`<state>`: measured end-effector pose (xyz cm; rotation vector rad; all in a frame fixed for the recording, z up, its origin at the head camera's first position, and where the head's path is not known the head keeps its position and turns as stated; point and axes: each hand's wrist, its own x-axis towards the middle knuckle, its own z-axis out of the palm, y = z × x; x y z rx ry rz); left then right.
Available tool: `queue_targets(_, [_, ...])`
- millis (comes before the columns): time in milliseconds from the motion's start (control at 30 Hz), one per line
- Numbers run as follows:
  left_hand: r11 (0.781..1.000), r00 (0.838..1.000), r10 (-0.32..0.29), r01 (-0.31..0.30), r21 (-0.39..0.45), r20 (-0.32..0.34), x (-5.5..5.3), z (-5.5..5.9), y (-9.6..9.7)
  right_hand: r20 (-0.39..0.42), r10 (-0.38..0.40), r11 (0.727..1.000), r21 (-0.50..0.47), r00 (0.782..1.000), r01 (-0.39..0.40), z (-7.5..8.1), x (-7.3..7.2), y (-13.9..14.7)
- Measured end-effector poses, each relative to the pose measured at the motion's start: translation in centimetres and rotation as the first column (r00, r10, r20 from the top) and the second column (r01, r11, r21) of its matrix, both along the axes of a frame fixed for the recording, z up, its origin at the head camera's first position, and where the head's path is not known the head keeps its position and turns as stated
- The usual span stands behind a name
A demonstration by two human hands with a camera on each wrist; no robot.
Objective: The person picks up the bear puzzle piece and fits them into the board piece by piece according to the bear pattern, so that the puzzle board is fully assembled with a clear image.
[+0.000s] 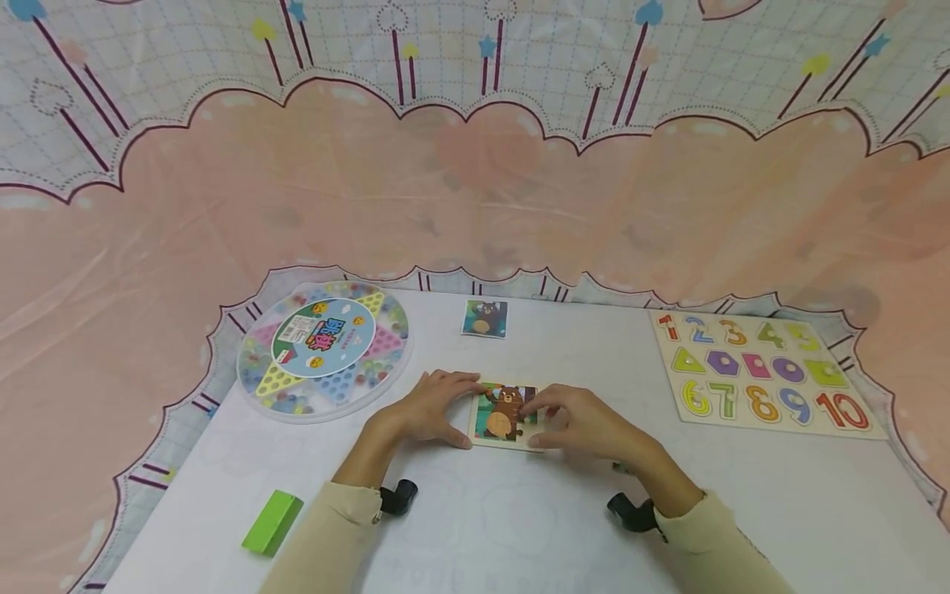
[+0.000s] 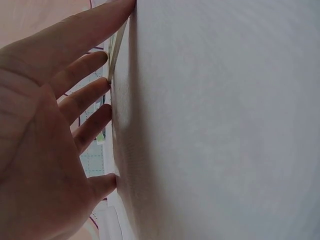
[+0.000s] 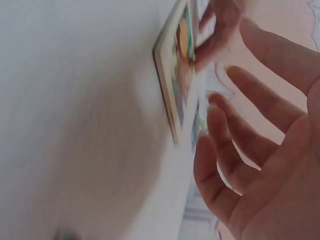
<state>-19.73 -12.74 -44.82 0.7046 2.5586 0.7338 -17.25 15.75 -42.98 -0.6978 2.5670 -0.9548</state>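
A small square bear jigsaw puzzle [image 1: 503,422] in a pale wooden frame lies on the white table between the hands. My left hand [image 1: 430,408] spans its left side, thumb at the near corner and forefinger at the far corner. From the left wrist view, the fingers [image 2: 82,100] are spread and fairly straight. My right hand [image 1: 586,421] is at the puzzle's right side, forefinger over the picture and thumb by the near right edge. In the right wrist view its fingers [image 3: 235,140] are loosely bent, with nothing seen between them and the thumb.
A bear picture card [image 1: 485,318] lies beyond the puzzle. On the left are a round Chinese checkers set [image 1: 326,351] and a green block [image 1: 272,522]. A number and shape board [image 1: 764,375] lies at the right. A small green piece [image 1: 622,468] shows beside the right wrist.
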Motion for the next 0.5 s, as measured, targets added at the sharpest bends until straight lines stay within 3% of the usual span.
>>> queue_targets(200, [1.0,1.0,-0.006,0.006,0.008,0.0,0.0,-0.1,0.1,-0.022,-0.129,0.991,0.019,0.991,0.13,1.0,0.9,3.7])
queue_targets(367, [1.0,1.0,-0.013,0.013,0.003,0.001,-0.1,-0.1,0.2,-0.062,-0.178,0.983,0.025,0.982,0.179,1.3,1.9,7.0])
queue_targets(500, [1.0,1.0,-0.026,0.026,-0.012,-0.011,-0.2,0.0,0.2,-0.037,-0.206,0.978,0.008,0.978,0.207,1.2,2.8,8.7])
